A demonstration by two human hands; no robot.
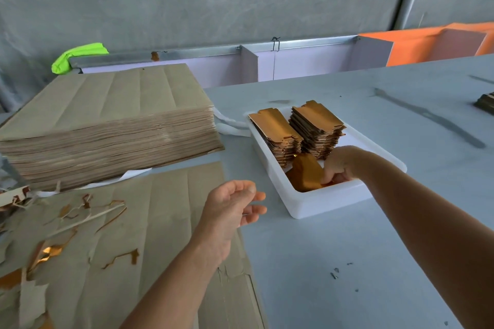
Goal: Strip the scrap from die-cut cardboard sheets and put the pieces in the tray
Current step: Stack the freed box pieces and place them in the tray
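Right hand (337,165) grips a bundle of gold die-cut cardboard pieces (304,173), being set inside the white plastic tray (328,200); left hand (231,204) hangs open beside it. Release seems next, then the brown sheet stack (107,117) beyond the left hand.

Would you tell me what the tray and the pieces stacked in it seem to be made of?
The tray looks like white plastic: smooth, slightly translucent walls with rounded corners. The stacked pieces seem to be thin cardboard with a shiny copper-gold face, probably foil or metallic coating; their layered edges show plain brown board. The right hand holds a few more of them in the tray.
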